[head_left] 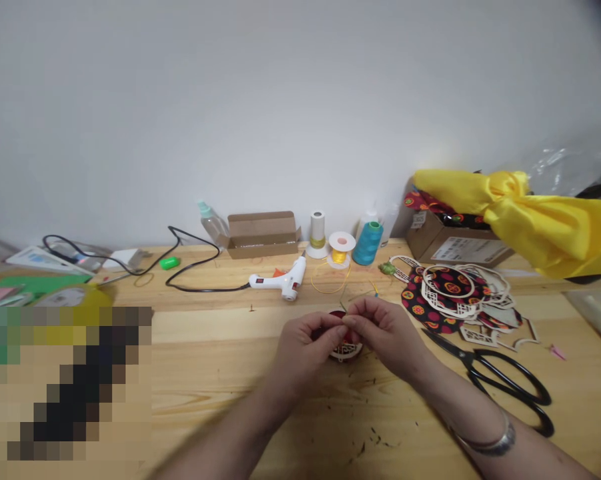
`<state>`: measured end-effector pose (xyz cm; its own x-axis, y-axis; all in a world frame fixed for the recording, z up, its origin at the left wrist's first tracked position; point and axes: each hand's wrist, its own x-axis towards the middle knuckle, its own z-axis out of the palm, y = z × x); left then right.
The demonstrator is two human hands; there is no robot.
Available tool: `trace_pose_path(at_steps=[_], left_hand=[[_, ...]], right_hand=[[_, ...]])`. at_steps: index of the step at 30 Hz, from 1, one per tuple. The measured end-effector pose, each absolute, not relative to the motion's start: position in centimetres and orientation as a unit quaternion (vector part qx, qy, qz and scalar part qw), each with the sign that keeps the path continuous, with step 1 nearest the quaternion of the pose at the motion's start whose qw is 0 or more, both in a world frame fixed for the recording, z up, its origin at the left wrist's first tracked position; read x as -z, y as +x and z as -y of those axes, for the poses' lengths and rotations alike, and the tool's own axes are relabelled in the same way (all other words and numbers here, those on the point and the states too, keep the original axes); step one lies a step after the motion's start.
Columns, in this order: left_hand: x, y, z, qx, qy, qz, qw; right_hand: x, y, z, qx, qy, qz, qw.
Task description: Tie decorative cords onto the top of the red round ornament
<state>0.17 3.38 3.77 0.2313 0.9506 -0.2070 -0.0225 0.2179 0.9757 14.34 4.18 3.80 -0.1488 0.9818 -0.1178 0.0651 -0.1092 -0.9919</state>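
Observation:
A small round red ornament (350, 349) with a pale cut-out lattice lies between my hands, low over the table. My left hand (308, 340) has its thumb and fingers closed on the ornament's left side. With thumb and forefinger pinched together, my right hand (384, 335) meets the left fingertips at the ornament's top. A thin green cord (344, 298) sticks up behind the fingers; whether the right fingers grip it cannot be made out. Part of the ornament is hidden by both hands.
Black-handled scissors (500, 380) lie beside my right forearm. Lattice cut-outs and patterned fabric (414, 308) are heaped behind them. A white glue gun (280, 281), an open cardboard box (263, 248), a yellow cord spool (341, 243) and a blue thread cone (368, 244) stand toward the wall.

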Motion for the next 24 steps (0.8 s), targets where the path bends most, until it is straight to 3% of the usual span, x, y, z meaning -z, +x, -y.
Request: trace_pose_path(at_steps=[13, 24], left_hand=[[-3.54, -0.4, -3.74, -0.341, 0.392, -0.461, 0.72], [-3.59, -0.37, -3.99, -0.406, 0.374, -0.445, 0.705]], right_hand=[[-4.0, 14.81, -4.18, -0.632, -0.462, 0.495, 0.377], [-3.8, 14.95, -4.41, -0.535, -0.487, 0.576, 0.382]])
